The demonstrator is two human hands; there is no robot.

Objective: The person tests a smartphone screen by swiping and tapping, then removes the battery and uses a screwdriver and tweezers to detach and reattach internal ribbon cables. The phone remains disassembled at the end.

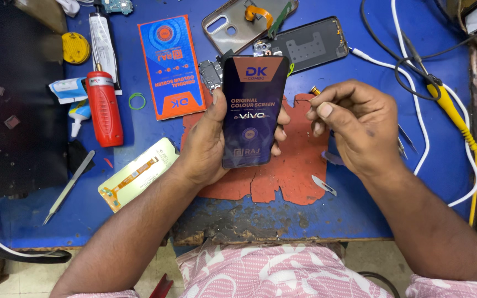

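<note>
My left hand [208, 140] grips a dark phone display panel [252, 110] with a printed protective film, held upright over an orange mat [293, 171]. My right hand [360, 124] sits just right of the panel, its thumb and fingers pinched on a thin brass-tipped tool [307, 96] that points toward the panel's right edge. A small scalpel blade [324, 185] lies on the mat below my right hand.
On the blue table [443, 182] lie an open phone body [307, 44], a back cover [238, 25], an orange-and-blue package [171, 66], a red bottle [104, 107], a flex cable on a card [136, 174], a metal spudger [67, 187], and white and yellow cables [459, 118].
</note>
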